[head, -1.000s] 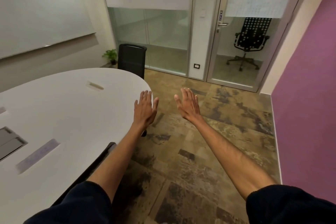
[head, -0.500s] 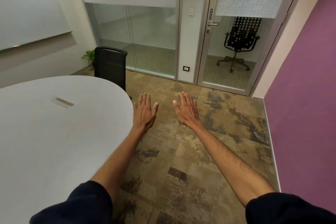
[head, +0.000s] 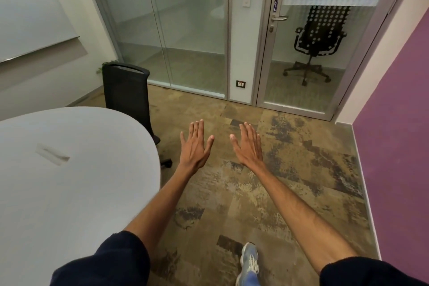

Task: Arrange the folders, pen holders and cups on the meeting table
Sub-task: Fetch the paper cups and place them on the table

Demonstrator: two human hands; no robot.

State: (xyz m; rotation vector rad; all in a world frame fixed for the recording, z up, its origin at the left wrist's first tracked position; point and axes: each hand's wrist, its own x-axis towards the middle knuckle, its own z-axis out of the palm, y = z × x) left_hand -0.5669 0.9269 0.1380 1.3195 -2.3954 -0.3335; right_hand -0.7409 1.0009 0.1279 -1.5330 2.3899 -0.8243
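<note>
— How do the hands lie?
— The left hand (head: 195,146) and right hand (head: 249,147) reach forward side by side, apart, palms down, fingers straight, thumbs out, holding nothing.
— And the tabletop?
— The white tabletop (head: 69,181) lies left of the left hand, its rounded edge beside that forearm. A black chair (head: 126,93) stands beyond it. Mottled floor (head: 290,181) lies under both hands, and a blue shoe (head: 249,260) shows nearer than the right hand.

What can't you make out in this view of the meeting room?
Head view.
Meeting table: cut off by the left edge; no folders, pen holders or cups show.
Black chair: seat mostly hidden behind the table.
Plant: mostly hidden by the chair back.
Shoe: cut off by the bottom edge.
Table slot: blurred.
</note>
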